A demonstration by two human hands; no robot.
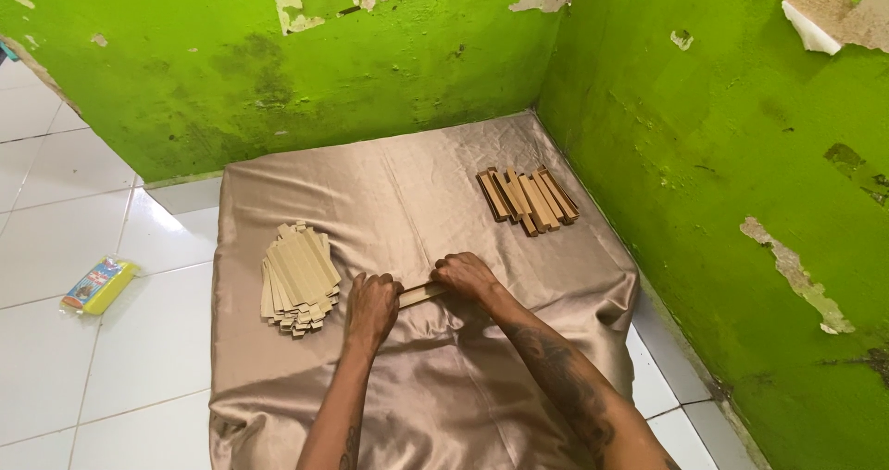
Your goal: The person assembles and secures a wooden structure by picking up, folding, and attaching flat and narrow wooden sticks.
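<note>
Here, a narrow tan strip (pixel 422 293) is held between two bare hands over a satin-like beige cloth (pixel 417 396) spread in the corner of a room with peeling green walls (pixel 722 183). The strip lies almost level across the view, its long axis running from left to right and rising slightly toward the right. Each end is covered by a hand, so only the middle stretch is seen. The left hand (pixel 372 305) is set palm down over the left end, fingers curled closed on it; the right hand (pixel 466 276) is folded over the right end in the same way, knuckles up. Whether the strip is pinched or merely pressed to the cloth cannot be told. Both hands are equally near the strip, each touching it. Both forearms are stretched forward from the lower edge, the right one angled inward, wrists low over the cloth. Just beside the left hand a fanned stack of flat pale strips (pixel 298 277) is laid; well apart, beyond the right hand and near the wall, a row of darker folded pieces (pixel 528 198) is laid. A yellow packet (pixel 99 285) is seen on the white tiled floor (pixel 120 359).
</note>
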